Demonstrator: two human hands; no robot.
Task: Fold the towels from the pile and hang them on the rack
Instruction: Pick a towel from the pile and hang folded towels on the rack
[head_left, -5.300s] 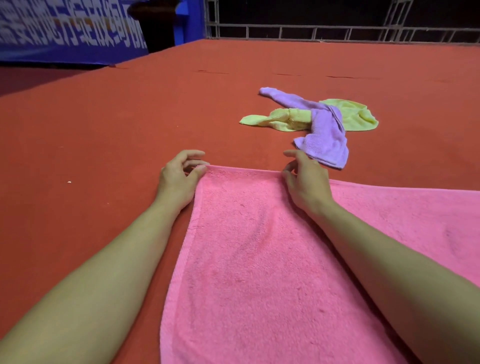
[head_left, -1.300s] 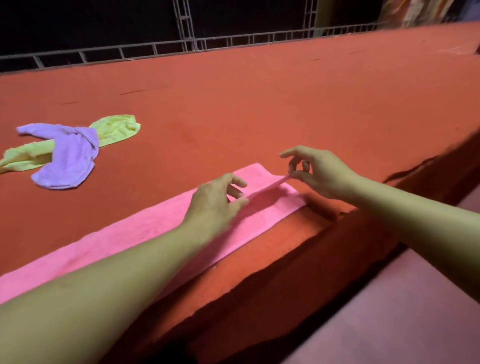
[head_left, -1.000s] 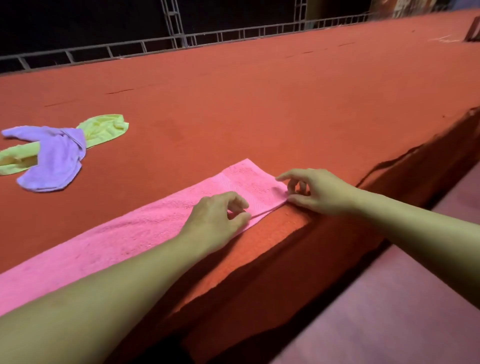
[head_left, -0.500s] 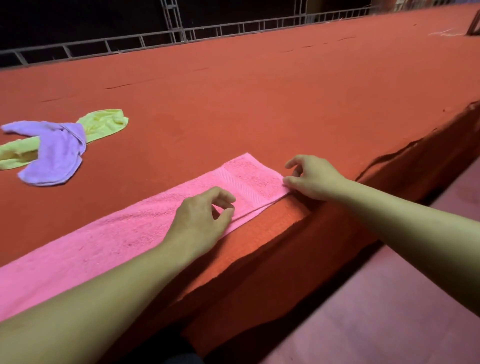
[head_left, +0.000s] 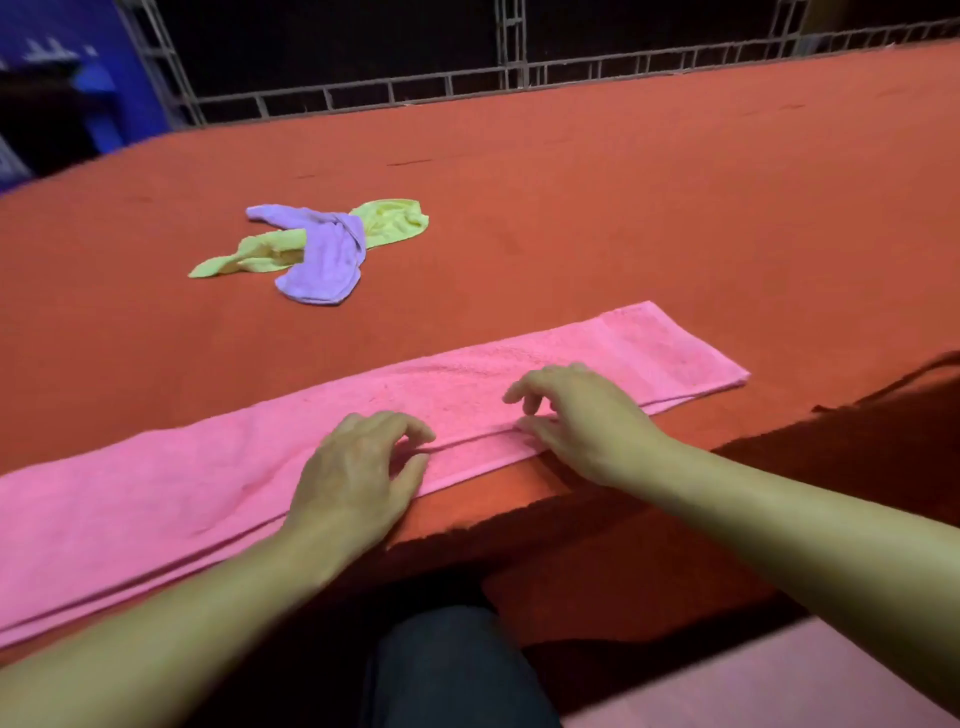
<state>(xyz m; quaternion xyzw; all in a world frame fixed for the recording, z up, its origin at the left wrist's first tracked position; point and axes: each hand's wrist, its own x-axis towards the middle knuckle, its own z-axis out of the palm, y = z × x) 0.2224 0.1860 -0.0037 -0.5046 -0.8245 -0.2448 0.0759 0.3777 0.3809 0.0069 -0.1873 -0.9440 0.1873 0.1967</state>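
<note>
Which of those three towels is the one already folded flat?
The pink towel, laid out as a long neat strip along the near table edge under both hands. The purple towel and yellow towel lie crumpled together farther back.
</note>
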